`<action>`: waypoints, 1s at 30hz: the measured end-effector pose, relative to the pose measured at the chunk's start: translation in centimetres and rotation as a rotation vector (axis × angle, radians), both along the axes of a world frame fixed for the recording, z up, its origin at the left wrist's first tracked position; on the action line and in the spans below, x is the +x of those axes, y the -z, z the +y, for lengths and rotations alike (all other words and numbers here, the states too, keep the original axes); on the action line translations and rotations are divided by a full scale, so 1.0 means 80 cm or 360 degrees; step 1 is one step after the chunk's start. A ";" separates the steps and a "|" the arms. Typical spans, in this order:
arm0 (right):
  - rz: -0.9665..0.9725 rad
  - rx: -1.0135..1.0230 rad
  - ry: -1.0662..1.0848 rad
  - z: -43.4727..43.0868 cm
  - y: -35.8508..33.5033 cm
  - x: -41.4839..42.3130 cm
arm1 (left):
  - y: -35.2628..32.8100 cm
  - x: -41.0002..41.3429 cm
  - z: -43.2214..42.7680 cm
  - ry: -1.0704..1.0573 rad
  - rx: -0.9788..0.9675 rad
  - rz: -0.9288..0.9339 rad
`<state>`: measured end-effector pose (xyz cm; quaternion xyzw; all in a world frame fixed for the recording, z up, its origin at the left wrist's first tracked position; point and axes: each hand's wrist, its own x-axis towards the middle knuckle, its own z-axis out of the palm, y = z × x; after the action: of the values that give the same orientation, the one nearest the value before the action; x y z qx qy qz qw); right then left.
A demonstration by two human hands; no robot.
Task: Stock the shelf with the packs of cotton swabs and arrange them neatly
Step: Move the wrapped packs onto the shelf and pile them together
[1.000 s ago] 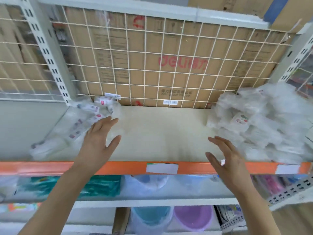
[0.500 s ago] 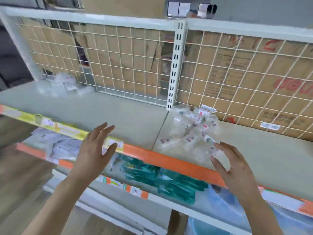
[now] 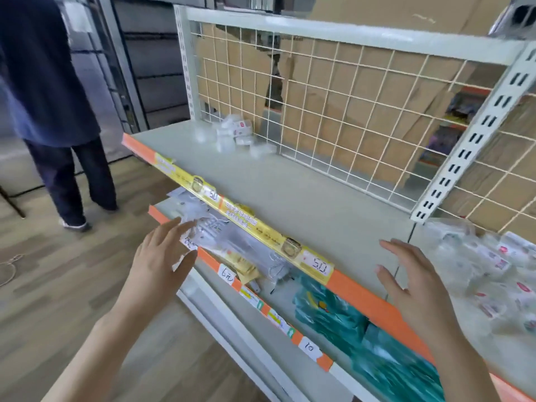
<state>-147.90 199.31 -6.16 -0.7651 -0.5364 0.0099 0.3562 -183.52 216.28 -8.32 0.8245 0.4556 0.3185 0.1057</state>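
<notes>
1. Left hand (image 3: 158, 264) hovered near the shelf (image 3: 304, 195) edge, fingers spread, holding nothing.
2. Right hand (image 3: 414, 288) was the same, just left of the swab packs (image 3: 493, 262).
3. More packs (image 3: 235, 133) sat far left.

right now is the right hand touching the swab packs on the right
Apart. The head view shows bare shelf between the right hand and the swab packs; the hand holds nothing.

Shop, metal shelf (image 3: 290, 184) with price strip (image 3: 249, 224), handwritten price tags (image 3: 227, 274)
</notes>
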 end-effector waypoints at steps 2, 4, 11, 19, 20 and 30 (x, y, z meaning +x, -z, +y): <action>-0.0012 -0.0011 -0.0063 0.033 0.002 -0.006 | 0.005 -0.019 0.017 -0.0032 -0.0045 0.0052; -0.0032 -0.0023 -0.0128 0.067 0.004 -0.011 | 0.005 -0.031 0.036 -0.0056 -0.0065 0.0077; 0.0011 -0.0021 -0.0235 0.183 0.003 -0.009 | -0.005 -0.032 0.112 -0.0225 -0.0040 -0.0001; 0.0021 0.0056 -0.0234 0.291 -0.005 0.005 | -0.022 0.008 0.220 -0.0219 -0.0045 -0.0044; 0.0013 0.0043 -0.0237 0.299 -0.004 0.007 | -0.020 0.014 0.231 -0.0215 -0.0073 -0.0039; 0.0018 -0.0113 -0.0145 0.382 0.024 -0.007 | 0.017 0.059 0.360 -0.0060 -0.0213 -0.0058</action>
<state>-148.48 229.87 -8.06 -0.7519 -0.5680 0.0496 0.3311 -178.77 245.12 -9.65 0.8009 0.4894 0.3040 0.1629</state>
